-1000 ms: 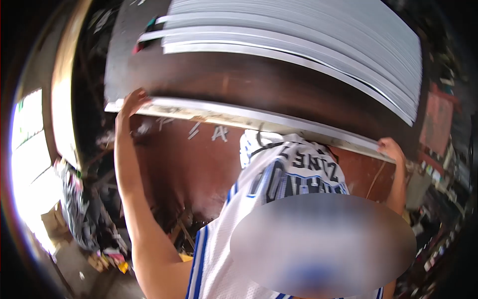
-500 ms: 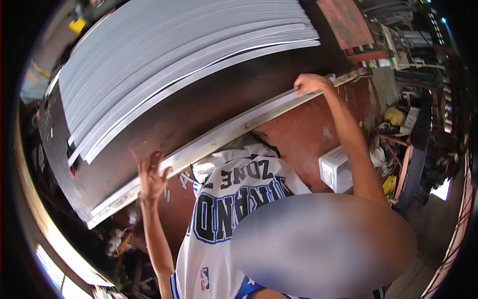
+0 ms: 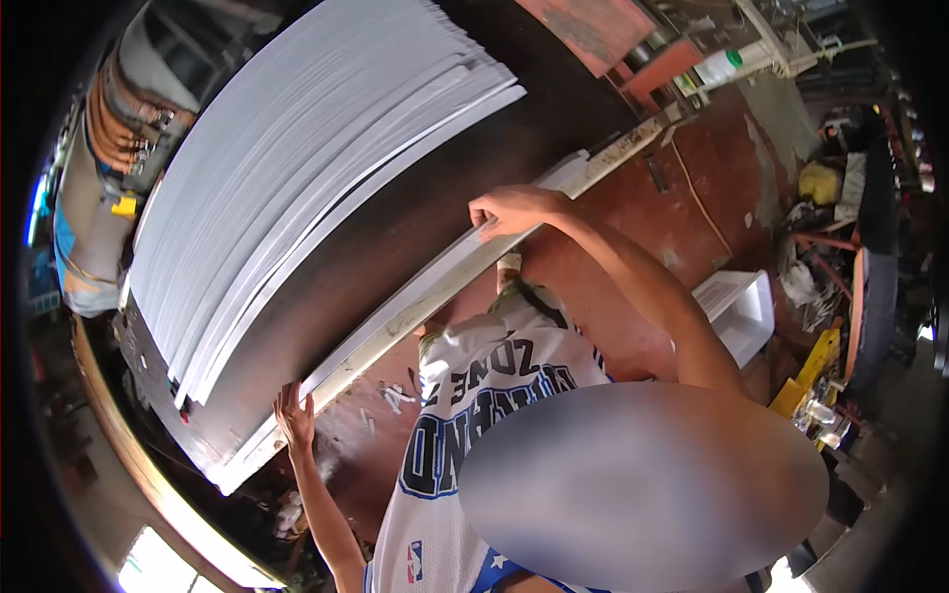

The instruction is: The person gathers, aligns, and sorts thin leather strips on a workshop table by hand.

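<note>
A long white strip [image 3: 395,308] lies slantwise along the near edge of a dark table [image 3: 371,252]. My left hand [image 3: 295,415] is at the strip's lower left end, its fingers bent over the end. Further up the strip, my right hand [image 3: 514,210] has its fingers curled down around it. Beyond the strip, a large stack of thin white strips or sheets [image 3: 306,148] lies on the dark surface. A pale, worn wooden edge [image 3: 395,328] runs just below the strip.
On the right stands a white container [image 3: 736,306] on the reddish floor [image 3: 633,287]. A yellow object [image 3: 822,361] and clutter lie further right. A green-capped container [image 3: 722,67] is at the upper right. White scraps [image 3: 398,397] lie below the table edge.
My left hand was spread open and has closed at the strip's end. My right hand has moved left in view, down along the strip. The camera view has turned and shifted.
</note>
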Tool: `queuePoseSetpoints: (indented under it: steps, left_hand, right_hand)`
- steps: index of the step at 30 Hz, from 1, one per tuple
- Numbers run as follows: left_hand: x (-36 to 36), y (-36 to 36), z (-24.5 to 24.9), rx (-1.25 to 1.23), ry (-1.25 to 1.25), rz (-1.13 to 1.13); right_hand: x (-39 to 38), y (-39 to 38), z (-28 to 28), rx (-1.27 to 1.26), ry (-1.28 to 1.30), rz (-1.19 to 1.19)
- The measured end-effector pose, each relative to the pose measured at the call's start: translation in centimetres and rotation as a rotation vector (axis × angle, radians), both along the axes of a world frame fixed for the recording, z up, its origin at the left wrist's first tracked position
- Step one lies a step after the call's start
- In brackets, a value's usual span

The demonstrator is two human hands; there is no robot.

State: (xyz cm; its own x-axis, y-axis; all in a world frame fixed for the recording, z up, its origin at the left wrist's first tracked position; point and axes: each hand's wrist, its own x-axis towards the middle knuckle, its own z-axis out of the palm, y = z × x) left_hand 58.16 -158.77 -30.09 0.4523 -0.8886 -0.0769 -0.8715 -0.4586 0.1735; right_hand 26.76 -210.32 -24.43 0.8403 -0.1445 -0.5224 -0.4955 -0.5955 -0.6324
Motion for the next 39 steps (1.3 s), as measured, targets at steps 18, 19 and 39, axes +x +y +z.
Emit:
queuePoseSetpoints:
  steps: [18,19,39]
  left_hand:
    - [7.5,9.0,-5.5,0.073,0.139,0.198]
    - [7.8,8.7,-5.8,0.141,0.138,0.211]
    - [3.6,0.0,0.6,0.393,-0.070,0.196]
  right_hand:
    - [-0.6,-0.3,-10.8,-0.624,-0.606,0.054]
    - [-0.6,-0.5,-9.1,-0.594,-0.435,0.101]
    - [-4.2,4.3,-7.2,-0.469,-0.635,-0.499]
